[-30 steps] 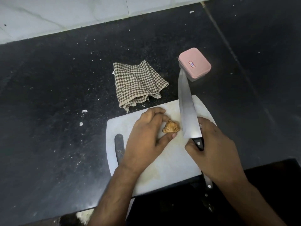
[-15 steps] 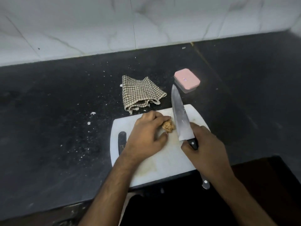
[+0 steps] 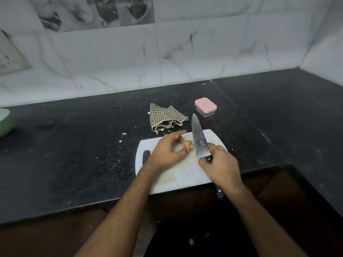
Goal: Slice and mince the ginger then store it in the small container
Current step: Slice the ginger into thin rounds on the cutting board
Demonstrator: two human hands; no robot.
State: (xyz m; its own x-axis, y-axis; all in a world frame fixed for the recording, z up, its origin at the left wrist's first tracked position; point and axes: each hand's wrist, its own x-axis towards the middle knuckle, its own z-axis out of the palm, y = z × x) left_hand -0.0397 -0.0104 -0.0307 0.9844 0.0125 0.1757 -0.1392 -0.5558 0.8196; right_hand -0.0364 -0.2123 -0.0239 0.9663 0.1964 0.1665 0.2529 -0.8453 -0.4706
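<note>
A knobbly tan piece of ginger (image 3: 187, 144) lies on the white cutting board (image 3: 178, 175). My left hand (image 3: 167, 152) pinches the ginger's left side between thumb and fingers, index finger stretched over it. My right hand (image 3: 220, 165) grips the black handle of a chef's knife (image 3: 199, 138). The blade points away from me, just right of the ginger, its flat side showing. The small container (image 3: 205, 107) with a pink lid stands closed on the counter beyond the board.
A checked cloth (image 3: 166, 117) lies crumpled behind the board. A green bowl (image 3: 4, 122) sits at the far left edge. The black counter (image 3: 74, 145) is speckled with crumbs; the marbled wall rises behind, and the counter turns a corner at right.
The camera has tilted up, so everything sits lower and smaller in view. My left hand has loosened from covering the ginger to pinching it. The knife stays beside it.
</note>
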